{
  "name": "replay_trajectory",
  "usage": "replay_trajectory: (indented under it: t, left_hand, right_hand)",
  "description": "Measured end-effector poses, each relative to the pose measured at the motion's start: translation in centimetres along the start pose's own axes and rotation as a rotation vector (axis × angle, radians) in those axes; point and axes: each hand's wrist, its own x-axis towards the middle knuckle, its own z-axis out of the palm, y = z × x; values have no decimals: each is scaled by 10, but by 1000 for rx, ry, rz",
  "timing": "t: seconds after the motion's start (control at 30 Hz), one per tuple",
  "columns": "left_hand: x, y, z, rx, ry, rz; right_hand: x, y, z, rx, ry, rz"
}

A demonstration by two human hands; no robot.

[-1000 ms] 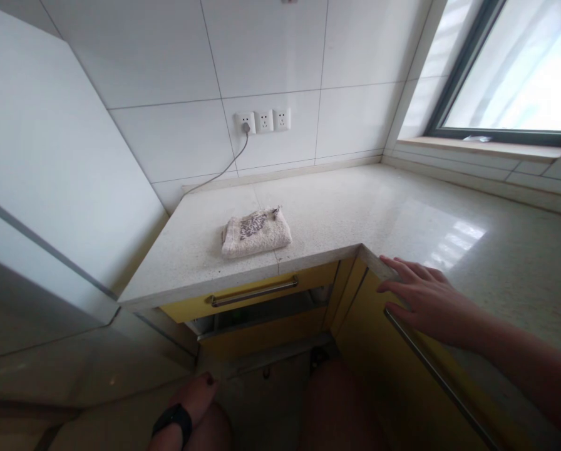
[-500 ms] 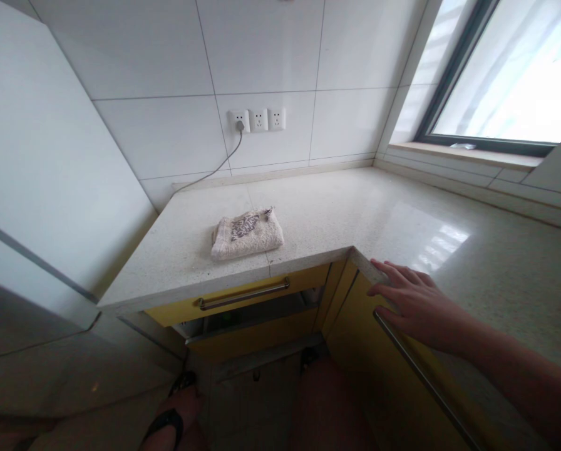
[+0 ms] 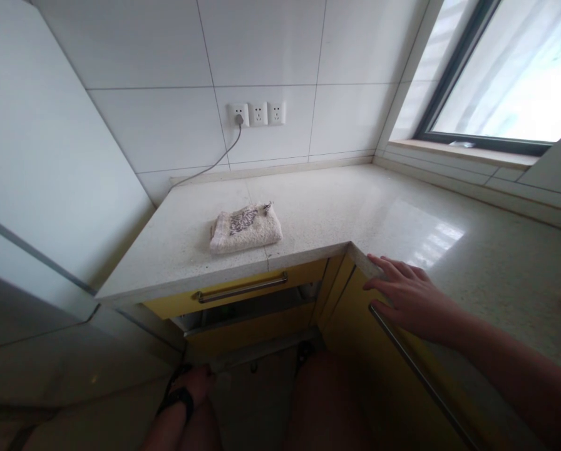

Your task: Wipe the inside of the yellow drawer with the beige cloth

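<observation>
My right hand (image 3: 402, 285) rests on the edge of the pale speckled countertop (image 3: 318, 207), fingers spread and holding nothing. Just below it runs the long metal handle (image 3: 416, 369) of a yellow cabinet door. Low in the shadow is my left hand (image 3: 198, 379), with a dark band on its wrist. It is near the lower yellow drawer (image 3: 252, 329), which is pulled out a little; its fingers are too dark to make out. Above, the upper yellow drawer front (image 3: 303, 273) has a metal bar handle (image 3: 243, 289). A folded beige towel (image 3: 257, 235) with a purple-brown pattern lies on the countertop.
A tall white cabinet or appliance (image 3: 64, 144) stands at the left. On the tiled wall are three sockets (image 3: 258, 114), one with a plugged-in grey cord (image 3: 221, 156). A window (image 3: 510, 81) is at the upper right. My legs (image 3: 327, 401) are below.
My left hand has moved up and to the right, closer to the lower drawer. The right hand stays on the counter edge. The view has shifted slightly.
</observation>
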Motion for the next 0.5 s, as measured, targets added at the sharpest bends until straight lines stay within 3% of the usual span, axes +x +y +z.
replay_trajectory:
  t: [0.17,0.5]
  left_hand:
    - [-12,-7,-20,-52,28,-11]
    - [-43,-31,-37,-95,82,-57]
  right_hand:
    - [0,0,-1,15,7,10]
    - [1,-3,-5,46,15,-2]
